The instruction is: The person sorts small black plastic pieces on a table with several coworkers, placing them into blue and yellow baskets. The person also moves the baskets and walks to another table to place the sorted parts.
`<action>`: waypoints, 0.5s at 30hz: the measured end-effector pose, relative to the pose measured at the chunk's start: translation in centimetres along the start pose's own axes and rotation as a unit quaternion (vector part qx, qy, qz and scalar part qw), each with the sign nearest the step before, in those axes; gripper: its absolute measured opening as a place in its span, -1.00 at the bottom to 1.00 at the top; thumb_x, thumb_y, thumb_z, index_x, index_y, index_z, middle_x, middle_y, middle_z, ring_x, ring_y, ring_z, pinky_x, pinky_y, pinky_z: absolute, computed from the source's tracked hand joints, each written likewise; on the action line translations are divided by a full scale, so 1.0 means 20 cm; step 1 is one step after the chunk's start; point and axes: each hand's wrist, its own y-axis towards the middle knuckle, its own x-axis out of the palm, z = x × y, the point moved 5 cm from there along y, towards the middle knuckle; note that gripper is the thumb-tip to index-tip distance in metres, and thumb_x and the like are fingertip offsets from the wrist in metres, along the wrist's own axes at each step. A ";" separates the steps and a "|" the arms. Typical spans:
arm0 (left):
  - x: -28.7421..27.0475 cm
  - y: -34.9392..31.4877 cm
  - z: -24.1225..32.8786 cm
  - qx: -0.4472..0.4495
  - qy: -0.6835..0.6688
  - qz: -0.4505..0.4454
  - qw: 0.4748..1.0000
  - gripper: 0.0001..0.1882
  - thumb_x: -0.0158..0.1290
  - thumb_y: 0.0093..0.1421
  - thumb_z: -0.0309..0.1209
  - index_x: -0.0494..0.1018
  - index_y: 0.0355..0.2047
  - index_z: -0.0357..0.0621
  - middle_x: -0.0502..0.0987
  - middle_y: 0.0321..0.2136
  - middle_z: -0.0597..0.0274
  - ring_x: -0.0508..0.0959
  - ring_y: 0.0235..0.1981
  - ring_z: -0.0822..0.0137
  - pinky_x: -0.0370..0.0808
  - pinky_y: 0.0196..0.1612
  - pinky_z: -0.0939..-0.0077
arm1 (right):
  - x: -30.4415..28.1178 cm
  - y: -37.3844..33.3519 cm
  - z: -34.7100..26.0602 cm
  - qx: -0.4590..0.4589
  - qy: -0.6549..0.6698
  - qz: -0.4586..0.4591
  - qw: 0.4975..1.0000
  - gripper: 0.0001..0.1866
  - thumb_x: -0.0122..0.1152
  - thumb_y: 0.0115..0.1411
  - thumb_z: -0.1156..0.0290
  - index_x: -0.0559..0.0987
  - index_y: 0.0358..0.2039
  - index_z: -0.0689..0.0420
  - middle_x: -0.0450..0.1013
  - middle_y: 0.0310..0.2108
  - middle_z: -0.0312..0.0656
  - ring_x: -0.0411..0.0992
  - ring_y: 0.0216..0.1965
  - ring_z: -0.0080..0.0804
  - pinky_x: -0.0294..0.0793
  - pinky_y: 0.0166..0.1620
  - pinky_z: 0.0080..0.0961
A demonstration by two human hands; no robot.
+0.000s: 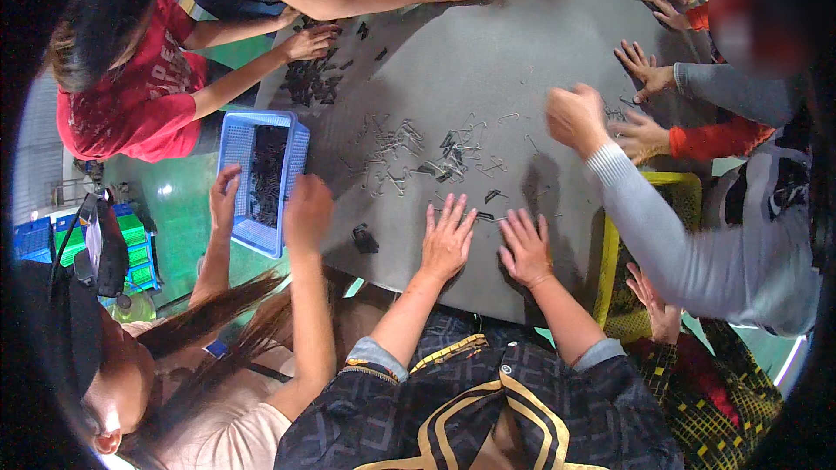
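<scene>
Sorting looked partly done: loose wire clips [453,157] lay scattered over the middle of the grey table [488,61], a darker heap of black pieces [312,78] sat at the far left edge, and the blue basket [261,178] hanging off the left side already held a dark load. Plenty left, though, judging by the tangle spread between the middle and the near edge, plus a few stray pieces just beyond the near fingertips. Left hand [448,239] rested palm down on the table near the near edge, fingers spread and pointing away, grip released, nothing held; a small dark piece [484,216] lay just past its fingertips, touching or nearly so, hard to tell. Right hand [524,248] lay flat just beside it, likewise splayed and open, empty, with forearms rising from patterned dark sleeves at the lower edge. One lone black piece [365,238] sat to the left, apart from both hands. Around the table, other hands at work: a blurred fist in a grey sleeve [576,117] raised at the right, two hands of a neighbour at the blue basket, more hands at the far heaps. Yellow basket [670,187] hung at the right side, its contents not readable.
</scene>
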 end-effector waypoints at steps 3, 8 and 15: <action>0.02 -0.12 -0.05 -0.023 0.000 -0.007 1.000 -0.47 0.04 0.16 -0.32 0.32 0.17 -0.06 0.09 0.32 0.10 0.01 0.36 0.07 -0.07 0.32 -0.11 | -0.01 -0.07 0.09 0.138 -0.029 0.044 0.989 -0.37 0.08 0.12 0.28 0.28 0.22 0.17 0.05 0.33 -0.08 -0.02 0.35 -0.09 -0.19 0.34 0.04; -0.02 -0.08 -0.07 -0.042 -0.061 0.050 0.996 -0.42 0.04 0.17 -0.30 0.24 0.22 -0.09 0.06 0.32 0.07 0.00 0.36 0.04 -0.02 0.32 -0.07 | -0.03 -0.01 0.07 0.140 -0.012 0.064 0.988 -0.32 0.11 0.12 0.21 0.23 0.26 0.08 0.04 0.34 -0.12 -0.04 0.36 -0.13 -0.21 0.35 0.04; 0.03 -0.13 -0.04 -0.036 -0.023 -0.025 0.999 -0.35 0.05 0.16 -0.28 0.17 0.26 -0.09 0.06 0.32 0.04 -0.01 0.36 0.02 -0.01 0.31 -0.07 | 0.01 0.02 -0.05 0.023 -0.003 -0.035 0.999 -0.32 0.12 0.14 0.14 0.22 0.27 0.00 0.01 0.35 -0.12 -0.05 0.36 -0.12 -0.15 0.34 0.03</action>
